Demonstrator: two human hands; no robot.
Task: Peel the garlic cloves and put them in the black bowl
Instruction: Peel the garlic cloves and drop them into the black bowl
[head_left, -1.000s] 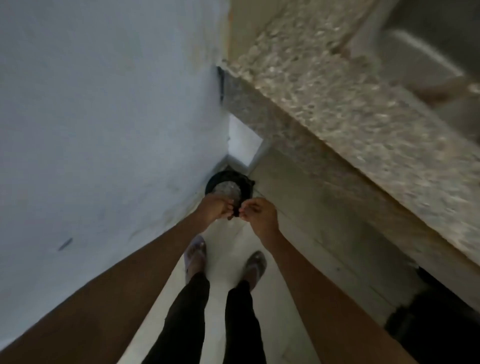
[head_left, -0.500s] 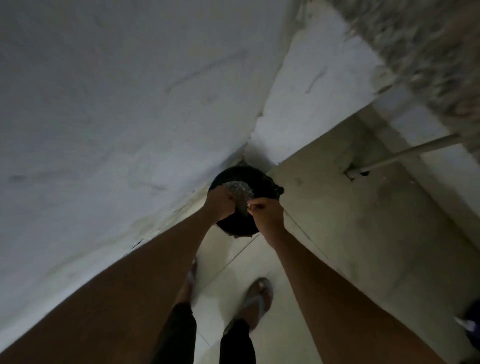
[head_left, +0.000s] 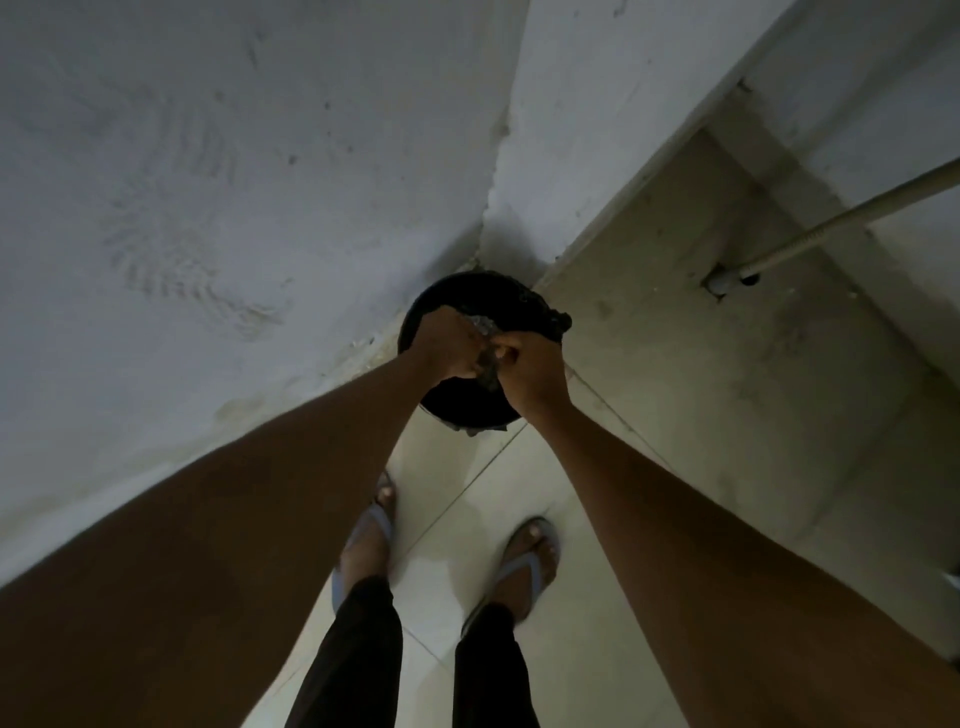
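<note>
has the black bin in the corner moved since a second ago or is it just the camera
Cannot tell for sure, but likely not. The black bin sits tucked against the wall corner in every picture. The head camera tilted down, so the counter left the view.

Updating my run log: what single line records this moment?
left hand: grips crinkly silvery wrapper | right hand: pinches wrapper | location: over round black bin | garlic: unseen

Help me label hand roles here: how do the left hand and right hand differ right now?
The left hand comes in from the wall side, knuckles up; the right hand comes from the open floor side, its curled fingers facing the camera. The left hand sits slightly farther from the camera than the right. Both meet on a small greyish thing above the black bin.
</note>
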